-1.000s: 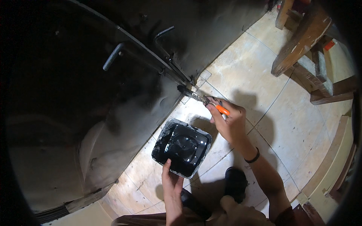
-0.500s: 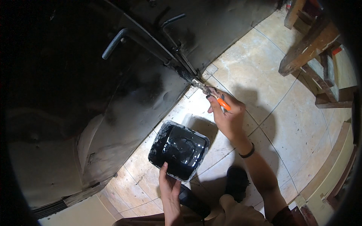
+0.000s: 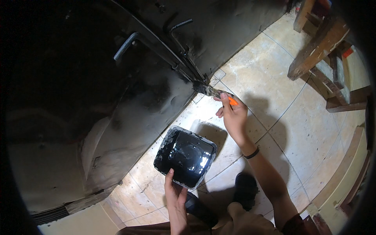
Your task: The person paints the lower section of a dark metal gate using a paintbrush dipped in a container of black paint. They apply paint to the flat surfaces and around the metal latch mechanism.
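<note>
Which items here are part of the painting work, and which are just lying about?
In use:
- paintbrush with orange handle, in the right hand, bristles at the black metal door
- square tub of black paint, held at its rim by the left hand

Lying about:
- wooden frame pieces on the tiled floor, upper right

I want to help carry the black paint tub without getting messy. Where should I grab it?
Take the square tub by its pale outer rim, from the near side, as the left hand does. It is open on top and holds glossy black paint, so probably grip the outside and keep it level.
</note>
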